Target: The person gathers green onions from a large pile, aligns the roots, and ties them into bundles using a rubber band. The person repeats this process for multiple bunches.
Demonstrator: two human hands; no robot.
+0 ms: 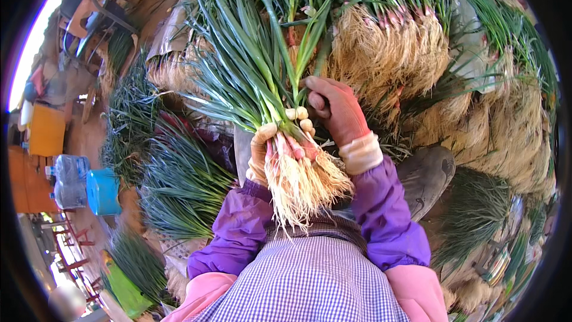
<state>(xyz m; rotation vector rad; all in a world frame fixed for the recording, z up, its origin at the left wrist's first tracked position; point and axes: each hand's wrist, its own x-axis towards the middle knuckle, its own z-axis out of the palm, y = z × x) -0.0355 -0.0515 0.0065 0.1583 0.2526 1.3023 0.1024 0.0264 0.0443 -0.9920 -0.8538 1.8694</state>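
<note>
My left hand (263, 138) grips a bunch of rooted green plants (268, 94), which look like garlic or scallions, around the pale stems just above the pink bulb ends. The green leaves fan up and to the left, and long cream-coloured roots hang towards my apron. My right hand (333, 105), in a reddish glove with a pale cuff, is at the bunch's right side. Its thumb and forefinger are bent near one green stem; whether they pinch it is hard to tell. Pale fingertips of my left hand show around the front of the bunch.
Large piles of rooted plants (389, 49) lie ahead and to the right. Leafy heaps (183, 183) lie on the left, beyond them a blue plastic container (103, 191) and clear water bottles (71, 181). A grey shoe (426, 179) is right of my right sleeve. A chair (96, 9) stands upper left.
</note>
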